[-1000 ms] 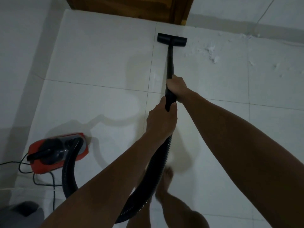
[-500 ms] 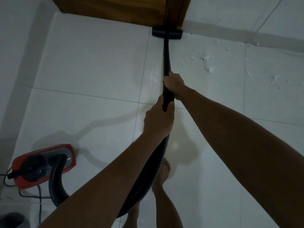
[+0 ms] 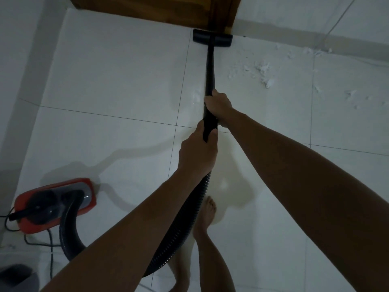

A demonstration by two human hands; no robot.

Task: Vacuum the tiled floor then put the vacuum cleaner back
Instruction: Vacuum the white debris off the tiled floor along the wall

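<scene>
Both hands hold the vacuum's black wand [image 3: 210,68]. My right hand [image 3: 219,105] grips it higher up, and my left hand [image 3: 197,152] grips its lower end where the ribbed black hose [image 3: 185,226] begins. The flat black floor nozzle [image 3: 212,40] sits on the white tiled floor [image 3: 117,81] against the foot of a wooden door [image 3: 160,9]. The hose loops back to the red and black vacuum body [image 3: 54,204] at the lower left. White debris [image 3: 263,73] lies scattered on the tiles right of the wand.
A black power cord [image 3: 49,245] trails from the vacuum body along the left wall. My bare feet [image 3: 205,218] stand under my arms. A thin white cable [image 3: 336,20] runs up the wall at the upper right, with more scraps [image 3: 313,52] along the skirting.
The nozzle slid forward from mid-tile until it met the door's base, and my hands went with the wand. The view moved, so the vacuum body sits lower in the frame.
</scene>
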